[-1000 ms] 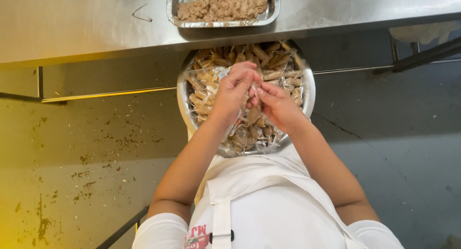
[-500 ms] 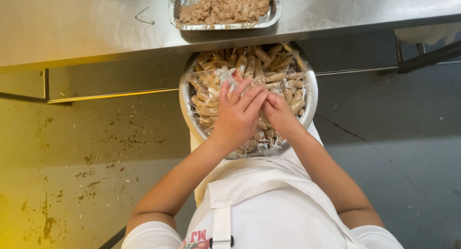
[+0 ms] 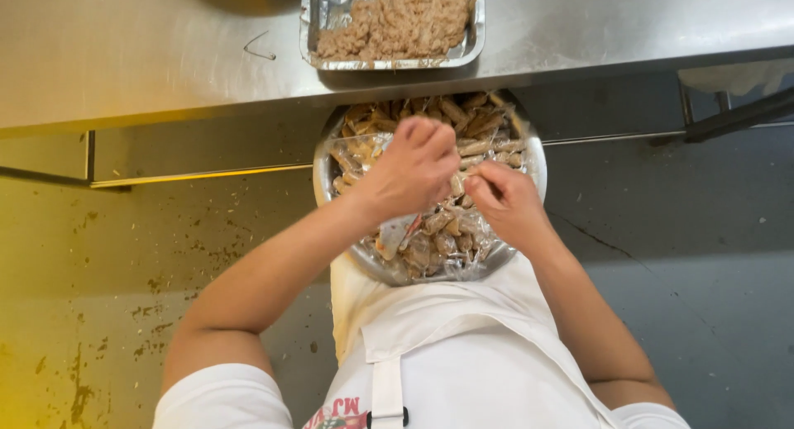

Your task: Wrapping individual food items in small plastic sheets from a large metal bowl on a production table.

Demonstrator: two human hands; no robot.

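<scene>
White short sleeves (image 3: 219, 396) on both bare arms, a white apron (image 3: 463, 346) with a strap and small black clip (image 3: 387, 417) at the chest

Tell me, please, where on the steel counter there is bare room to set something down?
The steel counter lies bare left of the foil tray, and again right of it toward the edge. The round bowl of rolls below is crowded, with both hands over it.
</scene>
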